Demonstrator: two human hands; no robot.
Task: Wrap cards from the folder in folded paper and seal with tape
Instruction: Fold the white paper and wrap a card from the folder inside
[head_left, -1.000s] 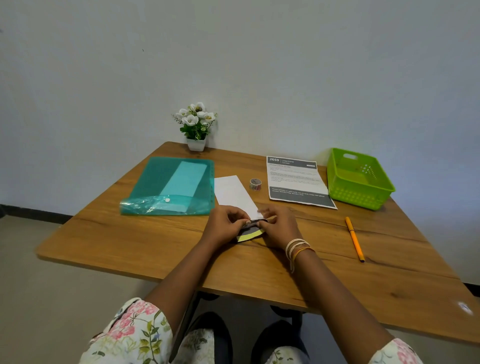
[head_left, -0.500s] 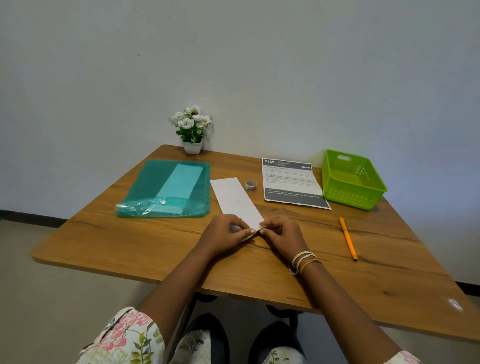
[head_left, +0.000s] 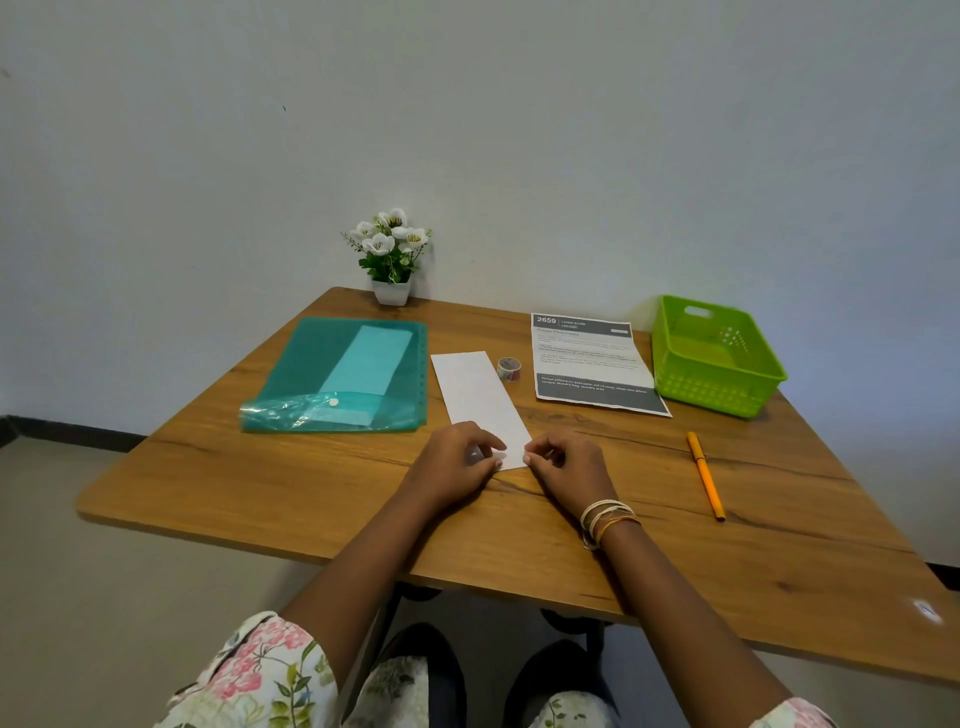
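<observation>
Head view: the folded paper (head_left: 480, 400) lies on the worktop (head_left: 779, 499) beside the folder (head_left: 337, 374); left hand (head_left: 457, 460) and right hand (head_left: 566, 465) press curled fingers on its near end; cards unseen; wrapping seems underway; next likely needs the tape (head_left: 509, 369).

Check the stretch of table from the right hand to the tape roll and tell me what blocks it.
Nothing visible does. The right hand rests at the near end of the folded paper; the tape roll stands beyond it, just right of the paper's far end, with bare table between. The printed sheet lies further right.
</observation>
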